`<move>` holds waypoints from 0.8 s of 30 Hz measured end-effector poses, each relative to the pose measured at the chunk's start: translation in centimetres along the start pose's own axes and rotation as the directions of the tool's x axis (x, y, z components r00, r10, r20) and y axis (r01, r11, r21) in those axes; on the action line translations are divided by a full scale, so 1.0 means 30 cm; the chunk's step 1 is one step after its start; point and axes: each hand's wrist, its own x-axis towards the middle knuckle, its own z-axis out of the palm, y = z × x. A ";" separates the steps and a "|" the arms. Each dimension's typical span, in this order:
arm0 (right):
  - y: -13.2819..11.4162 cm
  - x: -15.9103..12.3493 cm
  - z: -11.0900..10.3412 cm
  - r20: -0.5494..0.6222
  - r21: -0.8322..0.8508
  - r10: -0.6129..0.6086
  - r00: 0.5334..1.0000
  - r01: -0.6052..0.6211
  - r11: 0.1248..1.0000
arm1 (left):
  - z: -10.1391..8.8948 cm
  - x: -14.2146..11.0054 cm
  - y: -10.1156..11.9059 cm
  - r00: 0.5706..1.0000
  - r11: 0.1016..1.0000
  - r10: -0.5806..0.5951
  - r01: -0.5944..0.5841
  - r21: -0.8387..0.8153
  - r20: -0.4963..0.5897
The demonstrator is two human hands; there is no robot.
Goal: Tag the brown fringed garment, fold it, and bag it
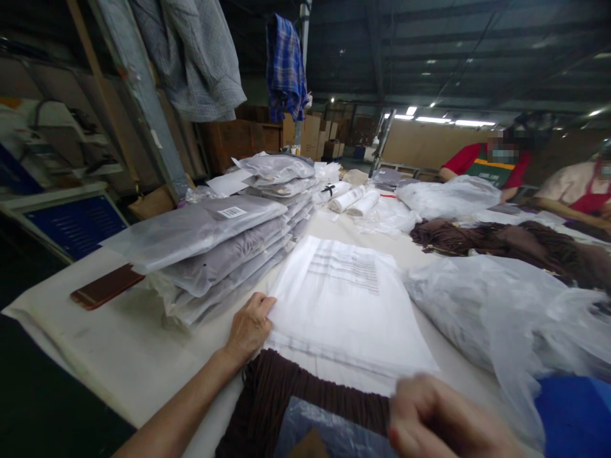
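Observation:
My left hand [249, 326] rests on the table with its fingers curled at the near left corner of a stack of flat clear plastic bags [348, 305] printed with grey text. My right hand [439, 420] is at the bottom of the view, blurred by motion, just above a folded dark brown ribbed garment [277, 394]. Over the near part of that garment lies a bluish plastic sheet [329, 432]. I cannot make out whether the right hand holds anything.
A pile of bagged grey garments [214, 248] stands at the left, a dark red phone [107, 286] beside it. Loose plastic [501, 305] and brown garments [506, 242] lie at the right. Rolls [356, 200] lie at the back. Two people work at the far right.

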 end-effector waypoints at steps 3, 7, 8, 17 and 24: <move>0.027 0.148 0.030 -0.065 -0.291 0.148 0.987 -0.161 0.943 | -0.001 -0.002 0.002 1.000 1.000 0.000 0.000 0.000 -0.005; 0.185 0.303 0.039 0.086 -0.482 0.271 0.959 -0.198 0.853 | -0.002 -0.006 0.004 1.000 1.000 -0.010 0.009 -0.004 -0.012; 0.225 0.323 0.041 0.098 -0.489 0.306 0.947 -0.222 0.843 | -0.003 -0.006 0.003 1.000 1.000 -0.010 0.010 -0.008 -0.011; 0.340 0.375 0.043 0.178 -0.370 0.429 0.886 -0.343 0.863 | -0.013 -0.005 0.004 1.000 0.999 -0.008 0.008 -0.053 -0.005; 0.345 0.373 0.026 0.203 -0.309 0.386 0.900 -0.315 0.897 | -0.045 -0.023 0.009 0.999 0.997 0.042 -0.043 -0.059 -0.026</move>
